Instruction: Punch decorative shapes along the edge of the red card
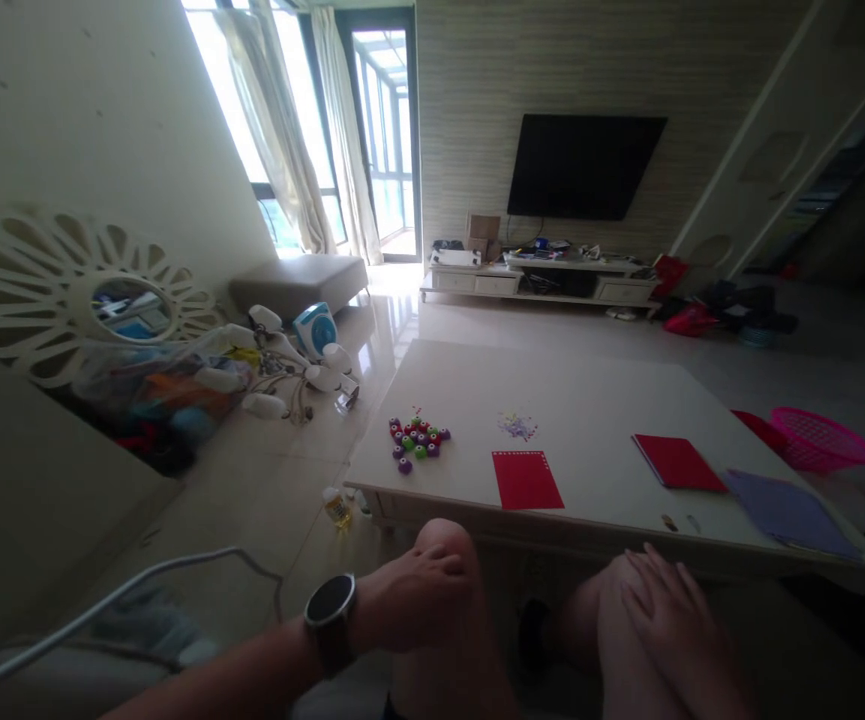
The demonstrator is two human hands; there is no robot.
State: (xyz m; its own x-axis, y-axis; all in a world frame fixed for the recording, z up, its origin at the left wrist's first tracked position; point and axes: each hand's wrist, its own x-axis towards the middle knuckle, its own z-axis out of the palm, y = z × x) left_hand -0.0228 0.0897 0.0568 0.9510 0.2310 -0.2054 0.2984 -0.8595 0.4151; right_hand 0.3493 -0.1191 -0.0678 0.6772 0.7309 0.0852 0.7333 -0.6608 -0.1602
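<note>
My left hand (426, 595), below a wrist with a round-faced watch (330, 602), rests on my left knee, its fingers draped over it and holding nothing. On the right knee lies my right hand (672, 605), flat with the fingers stretched out. Both hands are apart from the white table (462, 385) in front. A red sheet (528, 480) lies near its front edge, with small pale marks along its top and upper right edges. Tiny coloured bits (517, 427) are scattered behind it. To the left is a cluster of small round purple, green and red pieces (418, 438) with pale tops.
A stack of red sheets (678, 462) and a purple folder-like sheet (792, 512) lie at the table's right. A bottle of yellow liquid (337, 507) stands on the floor by the left corner. A pink basket (822, 440) is beyond the right side; a lamp fixture (297, 375) stands left.
</note>
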